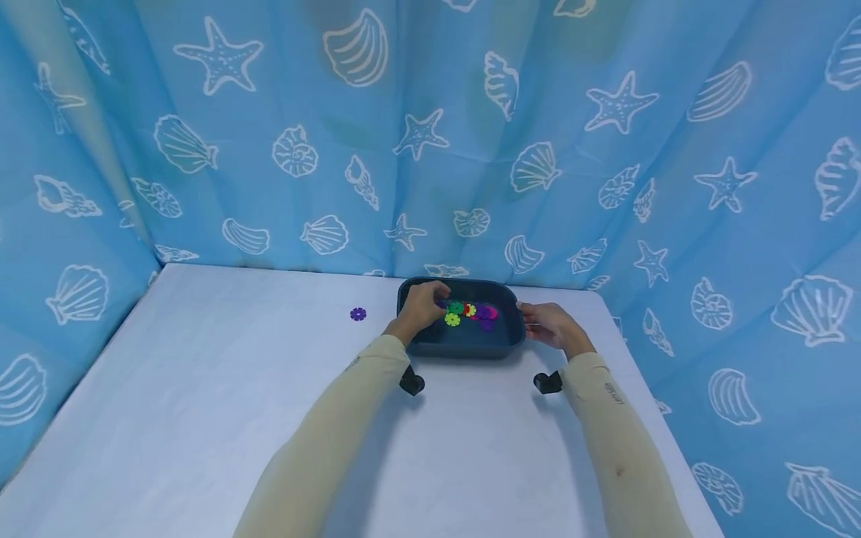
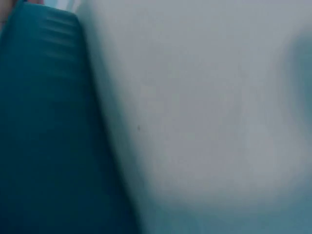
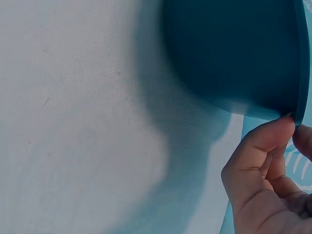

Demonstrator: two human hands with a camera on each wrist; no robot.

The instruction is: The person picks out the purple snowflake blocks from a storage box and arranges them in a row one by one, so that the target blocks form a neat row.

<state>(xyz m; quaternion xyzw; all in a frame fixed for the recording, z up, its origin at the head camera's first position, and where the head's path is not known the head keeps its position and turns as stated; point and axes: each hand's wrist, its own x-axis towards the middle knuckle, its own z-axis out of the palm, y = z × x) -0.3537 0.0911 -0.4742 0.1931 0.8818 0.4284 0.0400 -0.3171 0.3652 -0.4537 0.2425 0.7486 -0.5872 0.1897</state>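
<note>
A dark rectangular tub (image 1: 464, 350) stands near the back of the white table. Several flower-shaped plastic pieces lie in it, among them a yellow-green piece (image 1: 453, 320), a green piece (image 1: 456, 307) and a purple piece (image 1: 486, 326). My left hand (image 1: 420, 305) reaches over the tub's left side, its fingers bent beside a purple bit at the left of the pile; I cannot tell if they hold it. At the tub's right end, my right hand (image 1: 548, 324) pinches the rim between thumb and fingers, clearly seen in the right wrist view.
One purple flower-shaped piece (image 1: 358, 314) lies on the white table (image 1: 202, 388), left of the tub. A blue curtain (image 1: 444, 194) with white shells and starfish hangs close behind the table and along its sides. Black camera mounts (image 1: 548, 383) stick out inward from both wrists.
</note>
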